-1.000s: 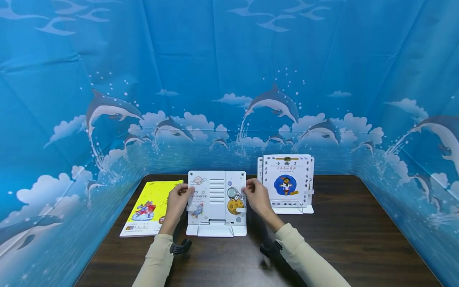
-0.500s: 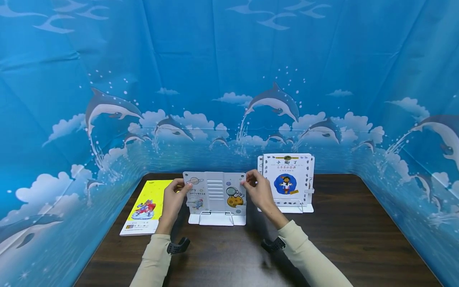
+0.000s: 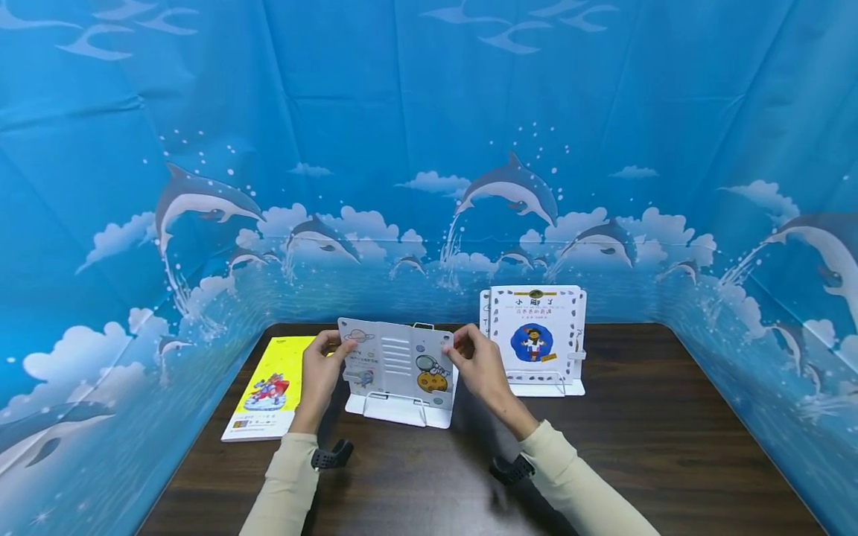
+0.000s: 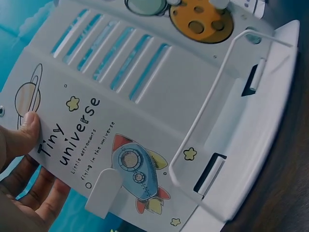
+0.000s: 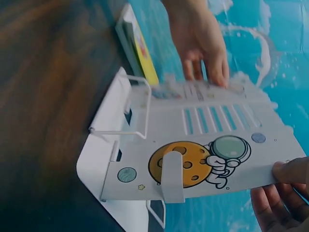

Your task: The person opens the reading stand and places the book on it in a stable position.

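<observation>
Between both hands is a white book stand printed with planets, a rocket and an astronaut. My left hand pinches its left edge near the top, thumb on the front by the ringed planet in the left wrist view, fingers behind. At the upper right edge, my right hand pinches the panel the same way, thumb in front. The panel leans back from its base plate, and a wire holder projects at the front. Part of a wire support shows behind the panel's top edge.
A yellow book lies flat on the dark wooden table at the left, partly behind my left hand. To the right, a white picture book rests upright on another stand. A blue dolphin-print curtain surrounds the table.
The stand's base has come up off its earlier spot and the panel tilts further back. The stand has since turned, its right side swinging nearer. Both hands keep hold of its edges.
</observation>
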The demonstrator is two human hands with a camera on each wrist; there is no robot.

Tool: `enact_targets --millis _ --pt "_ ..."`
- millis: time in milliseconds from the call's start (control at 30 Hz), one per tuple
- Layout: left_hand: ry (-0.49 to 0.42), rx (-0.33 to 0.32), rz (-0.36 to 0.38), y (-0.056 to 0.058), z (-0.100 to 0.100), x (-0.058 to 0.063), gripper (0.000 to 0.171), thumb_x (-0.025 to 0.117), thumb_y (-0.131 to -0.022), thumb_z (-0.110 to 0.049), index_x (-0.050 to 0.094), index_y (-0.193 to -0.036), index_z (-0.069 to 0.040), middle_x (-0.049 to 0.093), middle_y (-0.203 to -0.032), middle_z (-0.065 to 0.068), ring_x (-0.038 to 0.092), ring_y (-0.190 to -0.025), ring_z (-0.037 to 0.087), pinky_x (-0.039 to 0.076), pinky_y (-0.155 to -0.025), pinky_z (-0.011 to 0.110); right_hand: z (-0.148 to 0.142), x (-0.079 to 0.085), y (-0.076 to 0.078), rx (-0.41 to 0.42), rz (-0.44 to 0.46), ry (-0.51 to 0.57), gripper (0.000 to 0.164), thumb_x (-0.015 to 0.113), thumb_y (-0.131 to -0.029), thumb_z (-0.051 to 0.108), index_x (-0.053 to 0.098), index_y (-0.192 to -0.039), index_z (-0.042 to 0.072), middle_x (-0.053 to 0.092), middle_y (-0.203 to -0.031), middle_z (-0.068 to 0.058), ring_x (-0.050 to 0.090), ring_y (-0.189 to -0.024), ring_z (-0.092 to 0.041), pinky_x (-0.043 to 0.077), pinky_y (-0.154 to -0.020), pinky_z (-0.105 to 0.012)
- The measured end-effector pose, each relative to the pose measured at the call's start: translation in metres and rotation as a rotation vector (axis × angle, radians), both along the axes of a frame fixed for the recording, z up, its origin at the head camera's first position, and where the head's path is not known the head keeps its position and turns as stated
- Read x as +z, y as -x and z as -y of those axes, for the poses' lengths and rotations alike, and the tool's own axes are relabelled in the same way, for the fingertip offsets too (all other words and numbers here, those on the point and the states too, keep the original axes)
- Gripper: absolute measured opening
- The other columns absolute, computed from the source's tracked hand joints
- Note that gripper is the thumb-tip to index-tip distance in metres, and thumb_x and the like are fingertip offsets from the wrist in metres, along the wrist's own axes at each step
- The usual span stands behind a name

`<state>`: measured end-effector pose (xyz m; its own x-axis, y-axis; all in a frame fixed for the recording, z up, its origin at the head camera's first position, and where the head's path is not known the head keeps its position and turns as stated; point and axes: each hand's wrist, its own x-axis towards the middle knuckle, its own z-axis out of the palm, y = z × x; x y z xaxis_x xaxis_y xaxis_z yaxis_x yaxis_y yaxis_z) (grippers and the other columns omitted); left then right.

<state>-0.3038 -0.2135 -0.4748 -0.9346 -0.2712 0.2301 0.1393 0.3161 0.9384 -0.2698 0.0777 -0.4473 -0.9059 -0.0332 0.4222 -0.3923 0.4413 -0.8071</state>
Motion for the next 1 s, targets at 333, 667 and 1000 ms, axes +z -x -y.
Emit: enact_targets --millis 333,667,1000 --pt "0.022 -0.035 0.027 0.024 0.013 0.003 0.036 0.07 -0.104 -0.014 0.064 -0.138 -0.004 0.067 -0.134 0.021 0.06 -0.116 0.021 0.048 -0.088 0.009 0.03 -0.002 -0.035 0.136 -0.057 -0.025 0.02 0.08 -0.093 0.001 0.065 -0.104 0.008 0.07 -0.095 -0.005 0.068 -0.085 -0.014 0.063 -0.077 -0.029" --pt "-0.009 -0.188 0.058 0.041 0.02 0.003 0.041 0.06 -0.107 -0.004 0.057 -0.149 -0.005 0.062 -0.146 0.021 0.058 -0.135 0.032 0.051 -0.114 0.031 0.067 -0.002 -0.057 0.315 -0.027 -0.025 0.023 0.08 -0.093 0.0 0.064 -0.108 0.005 0.069 -0.098 -0.007 0.067 -0.085 -0.009 0.063 -0.076 -0.028" --pt "-0.04 -0.331 0.049 0.05 0.014 0.009 0.045 0.055 -0.11 -0.005 0.052 -0.155 -0.008 0.061 -0.15 0.022 0.057 -0.142 0.035 0.05 -0.112 0.024 0.091 -0.002 -0.06 0.387 0.015 -0.036 0.027 0.08 -0.092 -0.002 0.062 -0.11 0.005 0.07 -0.101 -0.01 0.069 -0.088 -0.006 0.062 -0.08 -0.02"
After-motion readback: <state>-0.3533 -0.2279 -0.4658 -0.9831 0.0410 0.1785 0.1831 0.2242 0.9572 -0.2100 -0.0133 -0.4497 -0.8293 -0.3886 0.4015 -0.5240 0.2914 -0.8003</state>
